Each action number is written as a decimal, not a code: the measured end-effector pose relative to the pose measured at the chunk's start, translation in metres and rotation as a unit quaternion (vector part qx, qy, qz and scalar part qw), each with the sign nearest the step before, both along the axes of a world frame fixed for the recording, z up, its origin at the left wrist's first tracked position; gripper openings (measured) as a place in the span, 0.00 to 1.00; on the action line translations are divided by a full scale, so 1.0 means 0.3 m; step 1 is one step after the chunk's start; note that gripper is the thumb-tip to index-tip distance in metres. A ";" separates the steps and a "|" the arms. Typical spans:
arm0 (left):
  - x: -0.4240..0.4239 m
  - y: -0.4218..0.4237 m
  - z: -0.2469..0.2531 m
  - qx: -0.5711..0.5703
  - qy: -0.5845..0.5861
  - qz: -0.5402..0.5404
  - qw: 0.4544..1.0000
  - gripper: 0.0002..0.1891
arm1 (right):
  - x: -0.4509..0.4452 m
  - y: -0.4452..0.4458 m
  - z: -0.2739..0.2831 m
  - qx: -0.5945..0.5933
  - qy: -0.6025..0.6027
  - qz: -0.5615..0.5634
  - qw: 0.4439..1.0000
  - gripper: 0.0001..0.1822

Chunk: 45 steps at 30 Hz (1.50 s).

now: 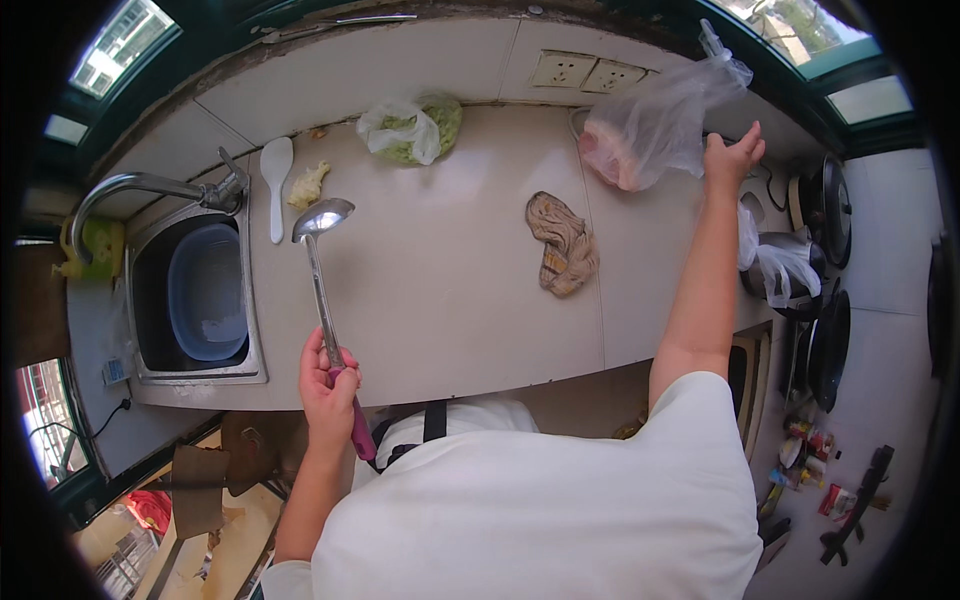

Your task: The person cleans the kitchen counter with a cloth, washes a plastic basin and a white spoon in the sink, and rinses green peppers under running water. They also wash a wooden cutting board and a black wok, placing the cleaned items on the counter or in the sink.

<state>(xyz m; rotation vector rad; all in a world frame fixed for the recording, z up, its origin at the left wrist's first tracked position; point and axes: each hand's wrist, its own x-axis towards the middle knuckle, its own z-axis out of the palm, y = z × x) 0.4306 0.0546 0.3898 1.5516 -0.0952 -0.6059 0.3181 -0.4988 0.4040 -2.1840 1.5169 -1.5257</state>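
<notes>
My left hand [330, 382] is closed around the shaft of a metal ladle [320, 277] with a purple handle, its bowl raised over the counter's left part. My right hand [733, 156] reaches to the far right, fingers spread, beside a clear plastic bag [660, 120] with pink raw meat in it; whether it touches the bag I cannot tell. A crumpled brown cloth [562, 244] lies on the counter [450, 300]. At the back are a bag of green vegetable pieces [420, 131], a white rice paddle [277, 180] and a pale yellowish lump [308, 186].
On the left is a steel sink [259, 360] with a blue basin [206, 292] under a faucet [150, 184]. Wall sockets [585, 73] are at the back. On the right stand a dark pot [784, 262] with white plastic bags on it, and dark pans [829, 349].
</notes>
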 end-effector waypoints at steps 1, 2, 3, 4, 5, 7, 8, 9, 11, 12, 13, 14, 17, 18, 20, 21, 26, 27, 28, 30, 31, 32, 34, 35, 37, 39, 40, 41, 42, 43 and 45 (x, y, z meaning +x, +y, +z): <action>0.001 -0.001 -0.007 0.000 -0.002 0.003 1.000 0.31 | -0.042 0.109 -0.008 0.001 0.013 0.055 0.998 0.26; 0.001 -0.002 -0.013 0.001 -0.003 0.009 1.000 0.31 | -0.077 0.209 -0.027 0.001 0.026 0.113 0.993 0.23; 0.004 -0.005 -0.016 -0.001 -0.002 0.010 1.000 0.31 | -0.111 0.328 -0.098 0.051 0.025 0.221 0.974 0.18; 0.009 -0.007 -0.018 -0.003 0.000 0.009 1.000 0.31 | -0.127 0.452 -0.173 0.042 0.093 0.325 0.940 0.17; 0.010 -0.002 -0.018 0.000 0.001 0.009 1.000 0.31 | -0.118 0.578 -0.235 0.111 0.149 0.380 0.906 0.16; 0.016 0.010 -0.004 0.007 0.009 -0.004 1.000 0.31 | -0.071 0.695 -0.320 0.076 0.256 0.383 0.884 0.15; 0.019 0.016 0.003 0.010 0.012 -0.009 1.000 0.31 | -0.060 0.690 -0.374 0.085 0.226 0.373 0.896 0.15; 0.019 0.024 0.004 0.019 0.009 -0.007 1.000 0.31 | -0.026 0.658 -0.433 0.092 0.197 0.362 0.906 0.15; 0.014 0.033 -0.002 0.040 0.002 -0.009 0.999 0.30 | 0.101 0.582 -0.498 0.084 0.154 0.326 0.929 0.14; 0.011 0.032 0.001 0.040 0.006 -0.007 0.999 0.31 | 0.168 0.575 -0.518 0.072 0.145 0.299 0.941 0.14; 0.002 0.026 0.005 0.038 0.009 -0.003 0.999 0.31 | 0.237 0.605 -0.519 0.067 0.145 0.319 0.934 0.14; -0.006 0.025 0.008 0.036 0.011 0.001 0.999 0.31 | 0.309 0.671 -0.509 0.063 0.145 0.339 0.927 0.15; -0.003 0.035 0.010 0.045 0.010 -0.002 0.999 0.31 | 0.376 1.010 -0.498 0.082 0.117 0.517 0.844 0.15; -0.004 0.030 0.014 0.039 0.008 -0.009 0.999 0.31 | 0.367 1.120 -0.501 0.089 0.102 0.573 0.808 0.14; -0.002 0.036 0.034 0.032 -0.003 -0.015 0.999 0.31 | 0.355 1.181 -0.483 0.141 0.066 0.631 0.760 0.12; 0.004 0.044 0.047 0.033 -0.006 -0.022 0.999 0.31 | 0.345 1.165 -0.466 0.185 0.047 0.631 0.752 0.11; 0.002 0.080 0.066 0.052 -0.058 -0.040 0.996 0.32 | 0.383 0.680 -0.429 0.138 -0.075 0.361 0.919 0.12; -0.002 0.082 0.061 0.055 -0.057 -0.046 0.996 0.32 | 0.390 0.571 -0.440 0.147 -0.031 0.285 0.947 0.14; -0.001 0.078 0.060 0.061 -0.055 -0.056 0.995 0.32 | 0.416 0.547 -0.471 0.099 0.025 0.259 0.960 0.14; -0.003 0.065 0.058 0.064 -0.045 -0.066 0.995 0.32 | 0.445 0.536 -0.536 -0.002 0.134 0.206 0.969 0.15; -0.001 0.057 0.057 0.061 -0.036 -0.066 0.995 0.32 | 0.466 0.654 -0.538 0.054 0.122 0.302 0.944 0.15; -0.004 0.045 0.058 0.056 -0.027 -0.069 0.996 0.32 | 0.468 0.796 -0.533 0.053 0.082 0.416 0.904 0.16; -0.002 0.022 0.049 0.041 -0.030 -0.067 0.996 0.31 | 0.427 1.096 -0.520 0.089 0.059 0.545 0.832 0.14; 0.000 0.008 0.047 0.033 -0.033 -0.069 0.997 0.31 | 0.402 1.191 -0.508 0.106 0.044 0.595 0.795 0.11; 0.019 -0.035 0.067 0.023 -0.036 -0.091 0.995 0.31 | 0.323 1.189 -0.471 0.196 0.027 0.619 0.760 0.11; 0.038 -0.076 0.072 0.016 -0.033 -0.119 0.992 0.31 | 0.232 1.056 -0.425 0.216 -0.024 0.582 0.783 0.11; 0.037 -0.098 0.065 0.015 -0.039 -0.131 0.991 0.31 | 0.171 0.924 -0.428 0.184 -0.045 0.511 0.838 0.11; 0.032 -0.113 0.058 0.016 -0.044 -0.138 0.989 0.31 | 0.095 0.798 -0.386 0.216 -0.093 0.430 0.872 0.13; 0.032 -0.140 0.049 0.015 -0.049 -0.151 0.987 0.31 | 0.000 0.661 -0.404 0.259 -0.105 0.332 0.901 0.15; 0.031 -0.176 0.043 0.008 -0.040 -0.166 0.985 0.31 | -0.098 0.539 -0.433 0.213 -0.101 0.249 0.939 0.15; 0.016 -0.261 0.036 -0.001 -0.023 -0.198 0.980 0.31 | -0.187 0.540 -0.487 0.134 0.027 0.198 0.971 0.15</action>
